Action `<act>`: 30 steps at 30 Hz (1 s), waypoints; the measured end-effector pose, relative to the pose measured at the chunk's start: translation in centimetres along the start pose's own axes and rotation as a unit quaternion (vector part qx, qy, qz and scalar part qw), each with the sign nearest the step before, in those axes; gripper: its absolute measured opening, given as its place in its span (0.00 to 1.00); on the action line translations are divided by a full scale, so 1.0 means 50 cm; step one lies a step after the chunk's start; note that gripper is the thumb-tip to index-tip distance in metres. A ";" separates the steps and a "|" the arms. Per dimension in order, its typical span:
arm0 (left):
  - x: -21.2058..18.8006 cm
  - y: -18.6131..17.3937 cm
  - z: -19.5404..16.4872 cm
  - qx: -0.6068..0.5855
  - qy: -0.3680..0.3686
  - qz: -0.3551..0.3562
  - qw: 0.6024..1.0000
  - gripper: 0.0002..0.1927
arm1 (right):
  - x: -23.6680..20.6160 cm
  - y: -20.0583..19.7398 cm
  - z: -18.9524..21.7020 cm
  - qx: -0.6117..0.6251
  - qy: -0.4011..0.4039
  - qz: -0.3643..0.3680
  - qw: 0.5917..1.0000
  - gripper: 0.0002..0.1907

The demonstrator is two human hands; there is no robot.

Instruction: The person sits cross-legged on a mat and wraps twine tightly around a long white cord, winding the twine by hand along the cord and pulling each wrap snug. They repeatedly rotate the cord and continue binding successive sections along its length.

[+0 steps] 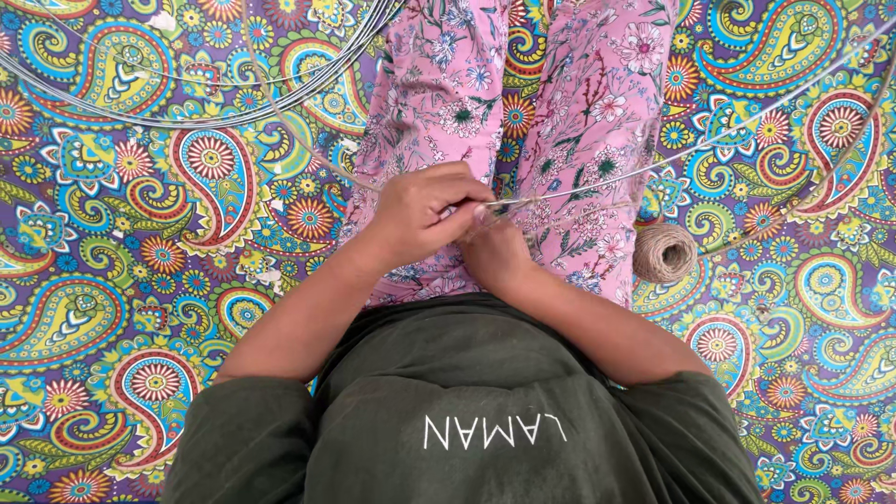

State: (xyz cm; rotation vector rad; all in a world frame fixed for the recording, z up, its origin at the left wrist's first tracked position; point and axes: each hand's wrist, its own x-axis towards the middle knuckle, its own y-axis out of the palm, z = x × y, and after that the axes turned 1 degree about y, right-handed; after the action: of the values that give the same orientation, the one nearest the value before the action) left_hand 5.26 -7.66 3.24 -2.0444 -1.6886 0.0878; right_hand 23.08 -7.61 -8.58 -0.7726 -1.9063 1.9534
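1. Hands: left hand (425, 217) is curled, fingers closed over a thin metal wire (653, 163) just above the lap; right hand (495, 254) sits under and touching it, fingers tucked, so whether it pinches the wire or the twine can't be told.
2. Wire runs from the hands out to the right & up across the patterned cloth (121, 280); more wire lies as a bundle of loops (187, 98) at upper left, well apart from the hands.
3. Twine ball (665, 252) rests on the cloth just beside the right leg, a strand leading back twd the hands.
4. Risk: the wire looks springy; if the grip slackens it could whip out and flick free.
5. Risk: a tug on the strand may roll the round ball away or loosen turns.
6. Risk: the long wire could snag the loops.
7. Materials: wire smooth, thin, grey, shiny; twine rough, fibrous, tan, wound in a fat ball; cloth flat, bright paisley; floral pink trousers (439, 93), soft.
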 end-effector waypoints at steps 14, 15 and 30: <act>0.010 0.020 0.013 -0.198 -0.014 0.069 0.978 0.05 | 0.025 -0.052 -0.155 0.147 0.072 0.243 0.956 0.10; 0.010 0.021 0.014 -0.192 -0.027 0.065 0.979 0.06 | 0.019 -0.080 -0.175 0.122 0.085 0.269 0.951 0.08; 0.004 0.041 -0.009 -0.148 -0.009 0.034 0.988 0.07 | -0.119 -0.186 -0.173 0.660 -0.006 -0.283 0.697 0.06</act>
State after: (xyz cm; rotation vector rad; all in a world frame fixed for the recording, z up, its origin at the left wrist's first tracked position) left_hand 7.31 -7.88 2.88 -2.3213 -1.7285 -0.1303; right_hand 31.38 -3.19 1.80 0.2563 -0.2222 2.1330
